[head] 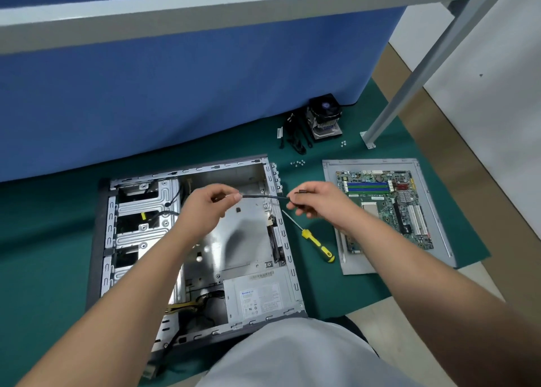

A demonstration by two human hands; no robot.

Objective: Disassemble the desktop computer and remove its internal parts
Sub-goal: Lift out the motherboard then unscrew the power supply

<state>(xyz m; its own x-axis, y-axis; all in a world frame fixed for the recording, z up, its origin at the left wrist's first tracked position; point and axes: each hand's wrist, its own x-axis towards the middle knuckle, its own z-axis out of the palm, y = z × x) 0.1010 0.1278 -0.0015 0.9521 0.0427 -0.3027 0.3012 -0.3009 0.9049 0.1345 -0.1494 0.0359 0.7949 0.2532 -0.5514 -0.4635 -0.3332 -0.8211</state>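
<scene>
The open desktop case (140, 225) lies on its side on the green mat, its motherboard bay bare metal. A grey power supply (257, 294) sits in its near right corner. Above the case, a thin black cable (263, 197) stretches between my hands. My left hand (210, 203) pinches its left end and my right hand (319, 200) pinches its right end. The removed motherboard (389, 208) rests on the grey side panel (439, 211) to the right.
A yellow-handled screwdriver (317, 244) lies between the case and the panel. A CPU cooler (325, 118) and a bundle of black cables (295, 137) sit at the back by the blue partition. Small screws (298, 163) lie loose. A metal desk leg (369, 140) stands at the back right.
</scene>
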